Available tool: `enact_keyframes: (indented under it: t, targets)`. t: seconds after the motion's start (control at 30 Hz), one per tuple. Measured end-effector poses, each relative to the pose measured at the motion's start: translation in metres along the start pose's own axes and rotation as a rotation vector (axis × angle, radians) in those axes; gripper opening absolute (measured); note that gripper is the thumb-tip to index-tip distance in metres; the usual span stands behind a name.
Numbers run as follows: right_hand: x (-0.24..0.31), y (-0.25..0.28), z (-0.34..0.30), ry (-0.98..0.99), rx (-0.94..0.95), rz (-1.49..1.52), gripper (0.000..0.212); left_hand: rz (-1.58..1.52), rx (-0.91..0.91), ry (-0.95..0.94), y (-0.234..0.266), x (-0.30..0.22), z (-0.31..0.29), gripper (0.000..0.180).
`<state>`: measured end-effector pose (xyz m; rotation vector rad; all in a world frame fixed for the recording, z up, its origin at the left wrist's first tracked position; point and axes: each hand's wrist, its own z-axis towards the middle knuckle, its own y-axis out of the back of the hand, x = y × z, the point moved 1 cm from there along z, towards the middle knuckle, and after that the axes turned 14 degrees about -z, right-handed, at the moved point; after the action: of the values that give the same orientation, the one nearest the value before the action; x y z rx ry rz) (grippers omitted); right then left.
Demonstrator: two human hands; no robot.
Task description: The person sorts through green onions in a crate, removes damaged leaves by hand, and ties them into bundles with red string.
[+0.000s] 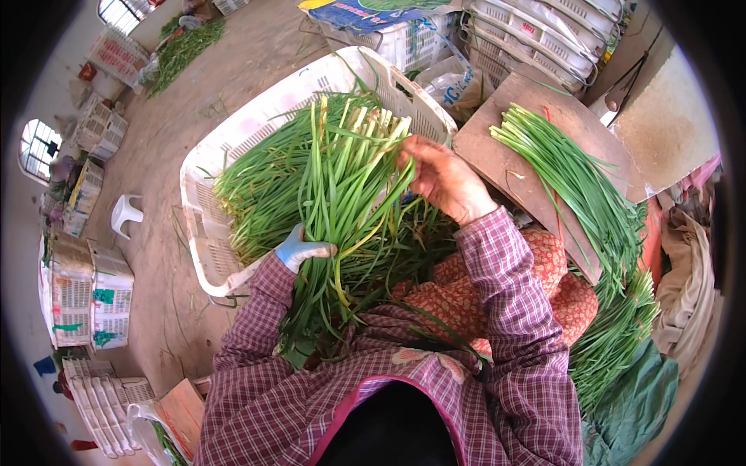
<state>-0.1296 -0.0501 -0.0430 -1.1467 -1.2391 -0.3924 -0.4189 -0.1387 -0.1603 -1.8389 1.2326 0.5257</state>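
Note:
A loose bunch of garlic chives stands over my lap, pale cut ends up and green leaves hanging down. My left hand, in a blue and white glove with the thumb bare, is closed round its lower part. Bare, my right hand is at the bunch's upper right edge, thumb and fingers pinched together by the stems; whether a single stalk is between them is too small to make out. Behind the bunch, a white plastic crate holds more chives lying in layers.
To the right, a board carries another bundle of chives and a red tie. More chives lie below it beside green sheeting. Stacked white crates stand at the back right. A white stool is on the floor at left.

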Motion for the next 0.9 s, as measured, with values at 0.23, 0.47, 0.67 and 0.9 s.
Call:
enact_keyframes:
  t: [0.23,0.47,0.67,0.9]
  targets:
    - [0.078,0.063,-0.031,0.274,-0.224,0.048,0.009,-0.711,0.188,0.207,0.073,0.025,0.022,0.078]
    - [0.052,0.083,-0.045,0.271,-0.331,-1.65,0.03,-0.157,0.133,-0.113,0.028,0.004,-0.006,0.072]
    - [0.042,-0.028,-0.018,0.896,-0.552,-1.79,0.028,-0.219,0.114,0.002,0.012,-0.003,-0.017,0.078]
    - [0.044,-0.003,0.02,1.129,-0.728,-1.881,0.01,-0.414,0.345,0.331,-0.001,-0.002,-0.015,0.077]
